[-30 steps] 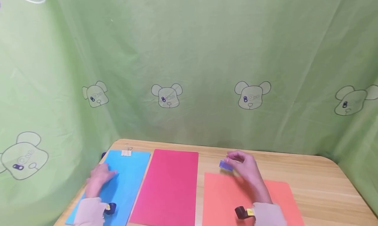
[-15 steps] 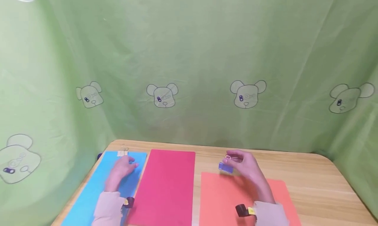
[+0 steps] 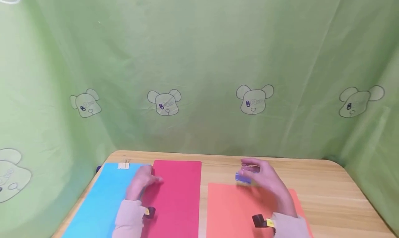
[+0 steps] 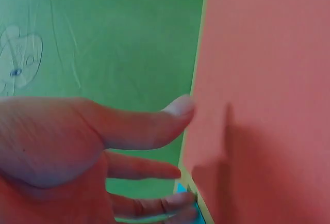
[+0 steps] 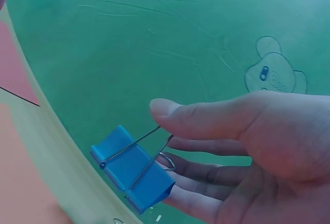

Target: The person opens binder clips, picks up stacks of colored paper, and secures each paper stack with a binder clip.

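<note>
A blue binder clip (image 3: 243,178) hangs from my right hand (image 3: 265,175), over the table just behind the orange sheet (image 3: 237,210). In the right wrist view the thumb and fingers pinch the wire handles of that binder clip (image 5: 134,164), its blue body tilted down to the left. My left hand (image 3: 143,181) holds nothing and hovers where the blue sheet (image 3: 93,203) meets the red sheet (image 3: 177,196). Its thumb and fingers (image 4: 139,128) are extended and apart in the left wrist view. A white binder clip (image 3: 123,165) grips the blue sheet's far edge.
The three sheets lie side by side on a wooden table (image 3: 330,196) with rounded far corners. Green curtain (image 3: 199,134) printed with bear heads encloses the back and both sides of the table.
My left hand has moved right, from the blue sheet's left side to the red sheet's left edge. The right hand keeps the blue binder clip in nearly the same place.
</note>
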A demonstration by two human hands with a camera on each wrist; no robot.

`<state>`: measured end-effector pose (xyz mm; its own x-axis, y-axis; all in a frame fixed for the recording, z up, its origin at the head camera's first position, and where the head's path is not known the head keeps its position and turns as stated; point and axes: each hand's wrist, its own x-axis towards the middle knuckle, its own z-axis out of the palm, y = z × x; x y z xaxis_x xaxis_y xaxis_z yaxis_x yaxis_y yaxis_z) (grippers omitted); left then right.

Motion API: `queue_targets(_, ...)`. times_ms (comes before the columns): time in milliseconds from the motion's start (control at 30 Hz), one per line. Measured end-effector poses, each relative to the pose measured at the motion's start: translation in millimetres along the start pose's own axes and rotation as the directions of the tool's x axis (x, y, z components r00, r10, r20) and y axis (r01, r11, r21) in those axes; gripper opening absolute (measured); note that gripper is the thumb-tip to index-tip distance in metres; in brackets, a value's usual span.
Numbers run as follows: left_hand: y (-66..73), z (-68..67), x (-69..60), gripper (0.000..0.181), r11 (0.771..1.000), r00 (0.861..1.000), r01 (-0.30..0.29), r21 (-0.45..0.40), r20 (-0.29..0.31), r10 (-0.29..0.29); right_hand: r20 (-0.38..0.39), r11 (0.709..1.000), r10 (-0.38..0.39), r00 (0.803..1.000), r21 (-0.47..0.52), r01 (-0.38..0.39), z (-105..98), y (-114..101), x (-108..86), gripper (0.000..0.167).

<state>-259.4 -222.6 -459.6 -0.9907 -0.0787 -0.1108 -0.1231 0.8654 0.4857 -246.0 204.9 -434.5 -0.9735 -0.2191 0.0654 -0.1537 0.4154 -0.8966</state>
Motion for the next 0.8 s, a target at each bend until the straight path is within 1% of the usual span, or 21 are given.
queue_targets(67, 6.0, 3.1, -1.6, 0.053, 0.996, 0.999, 0.026, 0.089, 0.023, -0.028, 0.005, 1.0, -0.006, 1.0, 0.016, 0.006, -3, 0, -1.3, 0.057)
queue_targets(133, 10.9, 5.7, -3.7, 0.061, 0.985, 0.998, 0.044, 0.168, 0.042, -0.051, 0.013, 1.0, -0.011, 1.0, 0.025, 0.01, -6, 0, -2.7, 0.056)
queue_targets(200, 14.1, 8.2, -5.5, 0.064, 0.98, 0.996, 0.062, 0.19, 0.05, -0.073, 0.021, 1.0, -0.016, 1.0, 0.028, 0.015, -8, 1, -4.2, 0.054)
queue_targets(300, 16.8, 10.3, -6.7, 0.067, 0.981, 0.995, 0.082, 0.176, 0.049, -0.092, 0.023, 1.0, -0.019, 1.0, 0.02, 0.018, -11, 2, -6.3, 0.054)
queue_targets(400, 16.5, 11.8, -7.6, 0.063, 0.984, 0.994, 0.095, 0.154, 0.042, -0.103, 0.029, 1.0, -0.018, 0.999, 0.019, 0.018, -10, 2, -7.1, 0.055)
queue_targets(600, 19.8, 14.6, -9.9, 0.059, 0.981, 0.987, 0.151, 0.121, 0.029, -0.155, 0.045, 0.999, -0.02, 0.999, 0.028, 0.019, -7, 1, -8.2, 0.055)
queue_targets(700, 19.3, 15.3, -9.7, 0.061, 0.98, 0.985, 0.168, 0.109, 0.027, -0.172, 0.048, 1.0, -0.03, 0.998, 0.009, 0.029, -6, 1, -8.2, 0.055)
queue_targets(800, 18.6, 15.3, -9.3, 0.07, 0.979, 0.984, 0.175, 0.105, 0.023, -0.178, 0.043, 1.0, -0.025, 0.999, -0.014, 0.025, -7, 3, -7.3, 0.056)
